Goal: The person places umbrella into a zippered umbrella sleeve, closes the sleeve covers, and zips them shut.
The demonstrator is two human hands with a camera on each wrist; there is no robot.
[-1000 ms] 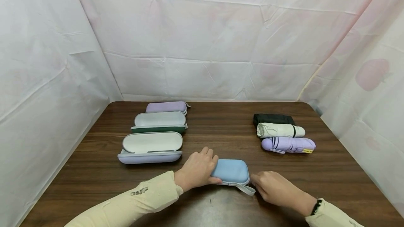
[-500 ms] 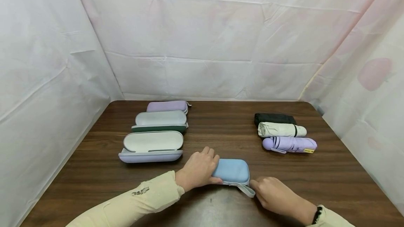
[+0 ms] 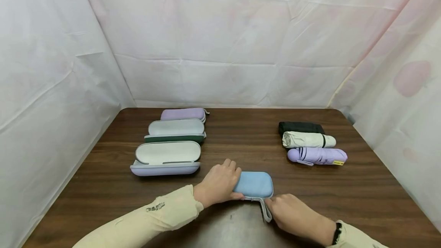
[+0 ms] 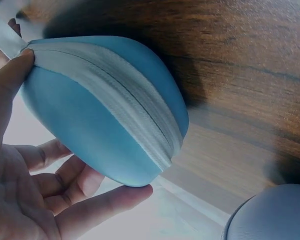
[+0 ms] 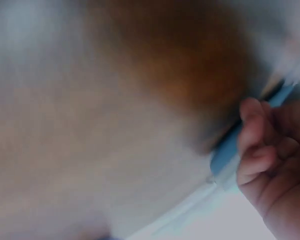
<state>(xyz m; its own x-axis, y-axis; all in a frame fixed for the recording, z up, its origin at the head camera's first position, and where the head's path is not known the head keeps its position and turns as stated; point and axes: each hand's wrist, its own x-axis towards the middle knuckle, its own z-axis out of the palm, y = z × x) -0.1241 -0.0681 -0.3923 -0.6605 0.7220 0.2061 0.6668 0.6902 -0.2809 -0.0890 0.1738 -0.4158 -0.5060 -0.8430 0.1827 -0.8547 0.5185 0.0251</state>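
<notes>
A light blue zippered hard case [image 3: 255,184] lies on the table, lid down over its base. My left hand [image 3: 220,183] holds its left end, the thumb along the front side and the other fingers over the top and back. In the left wrist view, the pale zipper tape [image 4: 115,95] runs closed around that end. At the case's front right corner, my right hand [image 3: 289,213] has curled fingers pinching at the zipper seam; the zipper pull is hidden behind them. A grey wrist strap [image 3: 266,211] hangs from the front edge, beside the right fingertips.
To the left stand an open lavender case [image 3: 165,169], an open green case [image 3: 175,138] and a closed purple case [image 3: 182,114]. Three folded umbrellas lie at right: lavender [image 3: 318,156], white [image 3: 304,140] and black [image 3: 300,127]. White sheets [image 3: 220,41] enclose the table.
My right hand has moved left around the case's right corner to its front side. The strap has swung from pointing right to hanging toward the front. My left hand keeps its hold.
</notes>
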